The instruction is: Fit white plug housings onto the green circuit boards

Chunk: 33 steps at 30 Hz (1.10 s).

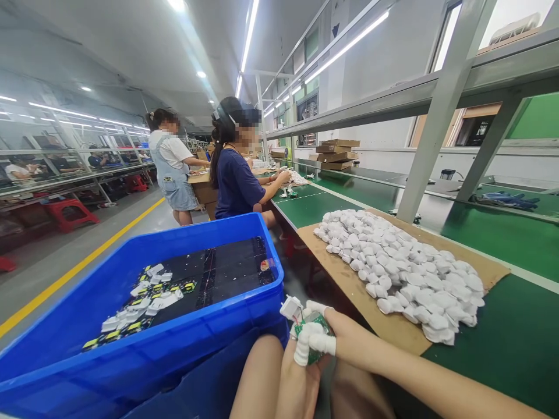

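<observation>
At the bottom centre of the frame, the left hand (pixel 301 364) and right hand (pixel 338 337), fingertips capped in white cots, pinch a small green circuit board (pixel 313 331) with a white part (pixel 291 307) between them; the board is mostly hidden by the fingers. To the left, a blue bin (pixel 131 355) holds similar pieces, too small to make out; right, white shells (pixel 402 267) lie heaped on cardboard (pixel 345 279). Beyond, two seated or standing workers (pixel 236 174) show only partly.
</observation>
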Available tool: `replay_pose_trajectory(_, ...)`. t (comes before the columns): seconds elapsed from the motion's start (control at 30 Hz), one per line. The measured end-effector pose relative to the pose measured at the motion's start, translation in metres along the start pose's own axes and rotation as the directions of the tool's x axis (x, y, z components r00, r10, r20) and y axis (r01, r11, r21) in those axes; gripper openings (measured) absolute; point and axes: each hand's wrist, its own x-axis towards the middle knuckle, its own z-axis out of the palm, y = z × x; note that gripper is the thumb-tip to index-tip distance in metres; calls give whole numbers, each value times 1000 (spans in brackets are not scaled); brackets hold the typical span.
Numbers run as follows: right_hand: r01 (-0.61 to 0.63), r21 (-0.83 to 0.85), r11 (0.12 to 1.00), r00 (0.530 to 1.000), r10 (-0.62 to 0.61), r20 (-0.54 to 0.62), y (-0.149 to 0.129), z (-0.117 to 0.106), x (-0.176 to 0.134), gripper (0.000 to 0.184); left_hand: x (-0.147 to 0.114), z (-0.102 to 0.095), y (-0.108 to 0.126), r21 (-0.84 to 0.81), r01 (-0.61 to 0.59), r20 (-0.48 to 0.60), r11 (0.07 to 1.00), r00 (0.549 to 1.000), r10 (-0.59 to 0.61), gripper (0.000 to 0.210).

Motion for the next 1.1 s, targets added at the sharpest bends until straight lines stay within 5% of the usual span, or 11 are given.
replay_pose_trajectory(0.2, -50, -12, 999, 998, 50, 26, 2, -2, 4, 21, -6, 6, -4, 232, -130, -11, 964, 991, 136, 50)
replay_pose_trajectory(0.5, -7, 44, 999, 1000, 6, 20, -12, -1, -2, 34, -7, -2, -1, 520, -175, 31, 836, 982, 186, 47)
replay_pose_trajectory(0.73, 31, 86, 996, 998, -35, 55, -9, -2, 2, 52, -12, 11, 10, 119, -72, 40, 990, 997, 68, 43)
replay_pose_trajectory(1.0, -15, -178, 984, 996, 30, 82, -5, 5, -5, 41, -5, 19, 9, 34, 4, -277, 999, 961, 6, 24)
replay_pose_trajectory(1.1, -18, -181, 983, 996, 34, 87, -5, 3, -5, 40, -1, 19, 7, -19, 18, -304, 1000, 952, -23, 20)
